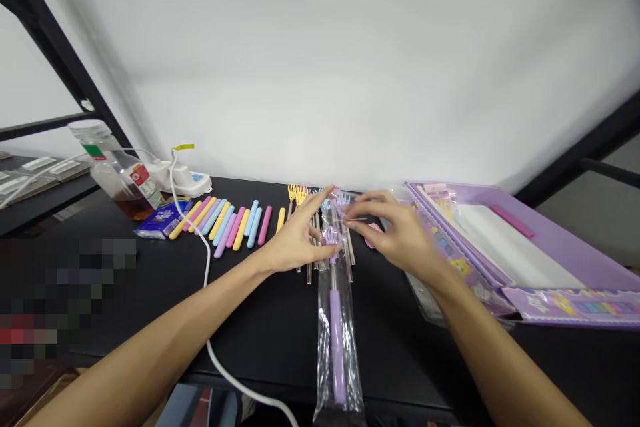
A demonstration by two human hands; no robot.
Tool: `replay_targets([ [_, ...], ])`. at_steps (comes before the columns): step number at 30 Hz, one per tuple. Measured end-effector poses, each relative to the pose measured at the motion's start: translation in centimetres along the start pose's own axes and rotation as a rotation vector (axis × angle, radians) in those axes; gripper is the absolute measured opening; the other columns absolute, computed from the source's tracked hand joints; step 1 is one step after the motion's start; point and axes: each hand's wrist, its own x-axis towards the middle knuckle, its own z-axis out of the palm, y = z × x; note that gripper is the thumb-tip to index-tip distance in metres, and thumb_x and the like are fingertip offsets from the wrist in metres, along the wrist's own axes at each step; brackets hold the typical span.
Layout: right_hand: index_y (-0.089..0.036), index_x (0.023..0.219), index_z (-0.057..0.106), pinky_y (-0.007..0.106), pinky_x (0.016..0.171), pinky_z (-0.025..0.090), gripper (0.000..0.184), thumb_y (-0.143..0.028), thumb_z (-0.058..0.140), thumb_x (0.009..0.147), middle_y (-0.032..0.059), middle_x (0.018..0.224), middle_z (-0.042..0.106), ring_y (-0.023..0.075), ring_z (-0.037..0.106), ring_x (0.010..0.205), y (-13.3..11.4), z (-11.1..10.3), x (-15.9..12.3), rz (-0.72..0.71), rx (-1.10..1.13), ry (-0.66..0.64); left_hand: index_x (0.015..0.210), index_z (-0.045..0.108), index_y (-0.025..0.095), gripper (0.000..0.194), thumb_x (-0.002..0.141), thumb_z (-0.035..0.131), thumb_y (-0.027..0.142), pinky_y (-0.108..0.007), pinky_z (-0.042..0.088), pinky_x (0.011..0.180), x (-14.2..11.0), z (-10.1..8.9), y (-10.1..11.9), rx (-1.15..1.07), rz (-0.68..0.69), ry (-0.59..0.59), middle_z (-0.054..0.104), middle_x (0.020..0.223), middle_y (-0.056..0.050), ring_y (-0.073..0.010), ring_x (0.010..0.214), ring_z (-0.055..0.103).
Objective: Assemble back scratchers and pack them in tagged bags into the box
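Note:
A lilac back scratcher (337, 340) with a small hand-shaped head lies inside a clear plastic sleeve (354, 354), its handle toward the table's front edge. My left hand (295, 234) grips the sleeve near the head, thumb on one side of the opening and index finger stretched to the far end. On the right, my right hand (400, 227) pinches the sleeve's far end, where a thin shiny edge runs between the fingers. Behind both hands are several metal scratcher rods (309, 274) with yellow, blue and pink hand heads (301, 195), partly hidden by my left hand.
Several coloured handles (240, 228) lie in a row at left, beside a purple packet (163, 219), a bottle of brown liquid (117, 170) and a white power strip (187, 182). A white cable (207, 274) crosses the black table. An open purple box (575, 250) stands at right.

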Motion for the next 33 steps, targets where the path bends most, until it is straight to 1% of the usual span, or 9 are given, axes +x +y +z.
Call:
replay_targets([
  [2,-0.026,0.085,0.077,0.053,0.106,0.046,0.005,-0.029,0.073,0.085,0.0075,0.127,0.069,0.0308,0.057,0.126,-0.2,0.0,0.9,-0.079,-0.103,0.018,0.157,0.017,0.053,0.102,0.079,0.077,0.027,-0.022,0.059,0.050,0.0,0.0,0.1,-0.013,0.016,-0.006,0.012,0.168,-0.010,-0.0007,0.060,0.055],
  [4,-0.025,0.085,0.075,0.052,0.107,0.046,0.009,-0.033,0.072,0.086,0.0083,0.140,0.061,0.0312,0.055,0.130,0.2,-0.2,1.8,-0.060,-0.077,0.048,0.157,0.016,0.054,0.102,0.079,0.078,0.028,-0.022,0.059,0.051,0.0,0.1,0.1,-0.015,0.025,-0.006,0.011,0.168,-0.009,-0.0003,0.059,0.054],
  [7,-0.020,0.093,0.072,0.045,0.092,0.056,0.023,-0.043,0.070,0.088,0.0118,0.116,0.073,0.0279,0.070,0.106,1.3,-0.5,2.9,0.078,0.139,0.011,0.157,0.018,0.053,0.101,0.079,0.078,0.028,-0.022,0.058,0.051,0.0,0.0,0.2,-0.012,0.024,0.002,0.011,0.169,-0.011,0.0003,0.058,0.052],
  [10,-0.018,0.096,0.070,0.039,0.080,0.060,0.031,-0.047,0.074,0.084,0.0082,0.090,0.077,0.0243,0.075,0.085,2.2,-0.5,3.2,0.165,0.271,0.084,0.157,0.019,0.052,0.099,0.080,0.077,0.028,-0.020,0.055,0.048,0.0,0.0,0.1,-0.015,0.019,-0.016,0.013,0.168,-0.011,0.0005,0.057,0.051],
  [15,-0.018,0.089,0.070,0.036,0.077,0.060,0.030,-0.045,0.079,0.078,0.0059,0.087,0.076,0.0224,0.074,0.082,2.2,0.3,2.2,0.160,0.286,0.184,0.152,0.027,0.047,0.089,0.081,0.076,0.027,-0.019,0.051,0.049,-0.1,0.2,-0.1,0.013,0.029,-0.023,0.023,0.165,-0.009,0.0001,0.058,0.051],
  [19,-0.020,0.086,0.067,0.035,0.077,0.060,0.030,-0.044,0.080,0.077,0.0042,0.084,0.073,0.0204,0.071,0.080,1.9,0.7,1.7,0.128,0.298,0.243,0.133,0.041,0.036,0.061,0.083,0.075,0.028,-0.019,0.051,0.051,-0.2,0.6,0.0,0.000,0.030,-0.019,0.034,0.156,-0.008,0.0008,0.056,0.050],
  [23,-0.021,0.091,0.066,0.035,0.081,0.060,0.036,-0.045,0.084,0.071,0.0047,0.090,0.073,0.0214,0.072,0.087,1.9,0.7,1.6,0.127,0.376,0.206,0.120,0.052,0.029,0.041,0.084,0.071,0.025,-0.020,0.050,0.052,-0.2,0.7,0.4,0.060,0.064,-0.048,0.035,0.155,-0.007,0.0018,0.056,0.049],
  [29,-0.019,0.093,0.071,0.034,0.080,0.058,0.025,-0.042,0.074,0.085,0.0051,0.090,0.075,0.0207,0.072,0.086,2.3,-0.3,1.3,0.107,0.233,0.185,0.135,0.054,0.033,0.054,0.084,0.067,0.020,-0.024,0.054,0.060,-0.1,0.6,0.7,0.131,0.104,-0.081,0.037,0.156,-0.006,-0.0012,0.059,0.046],
  [33,-0.019,0.096,0.069,0.034,0.077,0.058,0.022,-0.040,0.068,0.090,0.0047,0.090,0.075,0.0201,0.072,0.081,2.6,-1.0,0.9,0.048,0.120,0.148,0.138,0.052,0.035,0.056,0.085,0.069,0.026,-0.026,0.056,0.060,-0.2,0.7,0.6,0.126,0.084,-0.107,0.035,0.157,-0.007,-0.0021,0.060,0.048],
])
